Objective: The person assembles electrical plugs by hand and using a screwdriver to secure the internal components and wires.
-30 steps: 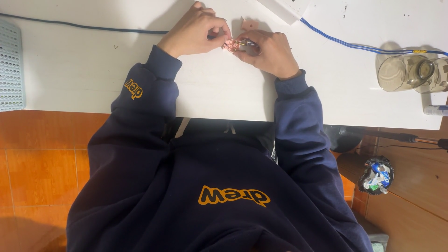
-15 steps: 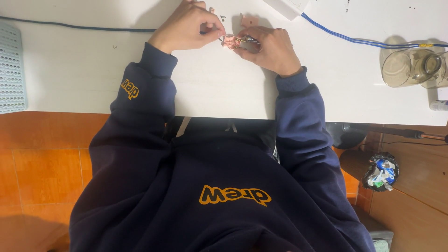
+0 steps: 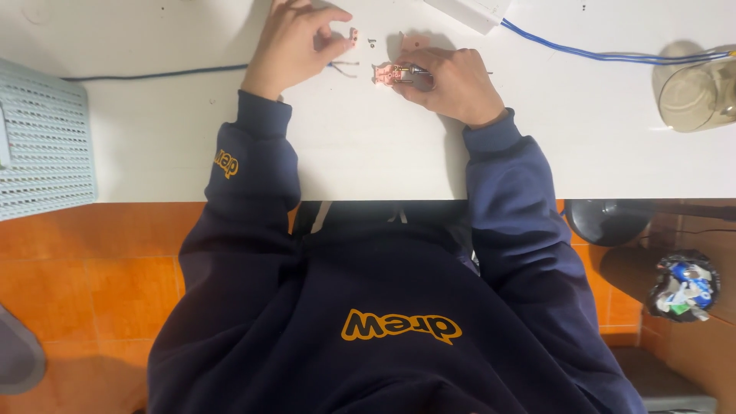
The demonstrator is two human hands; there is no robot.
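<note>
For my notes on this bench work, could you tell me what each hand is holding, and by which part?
The right hand pinches a small pink part at its right end. What the left hand grips cannot be told.

The flat white surface looks smooth and matt, like laminate. On it the right hand pinches a small pink part of glossy plastic with thin metal pins that glint. By the left hand lies a second small pink plastic piece. The pale blue perforated basket is moulded plastic, dull in finish. The thin blue cable has a smooth plastic jacket. The clear round jar looks like glossy glass or plastic; which one cannot be told. The navy sweatshirt sleeves are soft matt knit cloth. The orange floor tiles shine faintly.
</note>
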